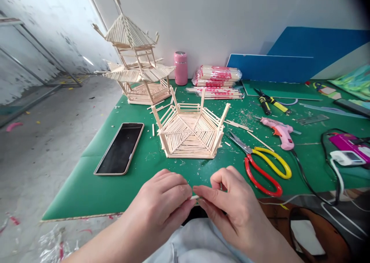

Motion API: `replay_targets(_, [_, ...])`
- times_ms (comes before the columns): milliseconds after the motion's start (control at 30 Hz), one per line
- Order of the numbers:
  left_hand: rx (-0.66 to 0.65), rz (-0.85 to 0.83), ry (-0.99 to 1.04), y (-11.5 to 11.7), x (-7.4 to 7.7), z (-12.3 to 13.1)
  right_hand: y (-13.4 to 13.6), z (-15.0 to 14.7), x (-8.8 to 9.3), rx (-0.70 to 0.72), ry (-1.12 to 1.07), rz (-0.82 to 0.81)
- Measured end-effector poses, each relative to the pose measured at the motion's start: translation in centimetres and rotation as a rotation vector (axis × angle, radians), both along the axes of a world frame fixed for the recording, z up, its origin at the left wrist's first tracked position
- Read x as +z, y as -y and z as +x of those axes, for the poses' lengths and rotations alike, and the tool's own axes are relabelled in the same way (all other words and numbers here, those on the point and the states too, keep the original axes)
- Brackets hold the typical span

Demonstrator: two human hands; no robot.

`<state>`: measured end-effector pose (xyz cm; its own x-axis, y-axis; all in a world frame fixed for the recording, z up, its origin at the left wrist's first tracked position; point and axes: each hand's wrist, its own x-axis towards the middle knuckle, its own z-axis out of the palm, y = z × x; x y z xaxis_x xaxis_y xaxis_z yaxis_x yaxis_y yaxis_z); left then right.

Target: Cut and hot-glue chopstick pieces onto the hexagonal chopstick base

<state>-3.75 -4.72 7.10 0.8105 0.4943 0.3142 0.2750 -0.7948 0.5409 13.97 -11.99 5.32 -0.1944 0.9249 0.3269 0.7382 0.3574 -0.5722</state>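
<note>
A short piece of pale stick (194,197) shows between my two hands at the table's front edge. My left hand (164,197) is closed around it, fingers curled over most of its length. The thumb and forefinger of my right hand (228,197) pinch its other end. Just beyond them on the table stands a six-sided stick base (190,134), its floor laid in wedges, with upright posts at the corners and low railings along some sides. Behind it to the left is a two-roofed stick pavilion (138,70).
Scissors (260,161) with red and yellow handles lie right of the base, near a pink glue gun (279,132) with a trailing cord. A phone (120,149) lies on the left. Packs of sticks (216,78), a pink bottle (180,68) and pliers (271,103) are farther back.
</note>
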Motion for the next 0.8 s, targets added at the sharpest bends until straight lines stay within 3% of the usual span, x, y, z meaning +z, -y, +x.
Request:
replay_targets(200, [0.012,-0.049,-0.041,-0.9,0.3,-0.1,-0.5,-0.4,0.0,0.030,-0.133,-0.147])
replay_targets(333, [0.120,-0.257,0.031,-1.5,-0.1,0.2,-1.1,-0.8,-0.4,-0.024,-0.307,-0.182])
replay_targets(433, [0.265,-0.515,0.176,-1.1,-0.8,0.7,-1.7,-1.3,-0.9,-0.077,-0.494,-0.183])
replay_targets(567, [0.266,-1.124,0.372,0.3,-1.5,2.3,-2.8,-2.2,-1.7,-0.127,-0.831,-0.118])
replay_targets(800, [0.335,-1.586,0.860,0.8,-1.6,4.7,-4.3,-3.6,-2.6,-0.160,-1.214,-0.079])
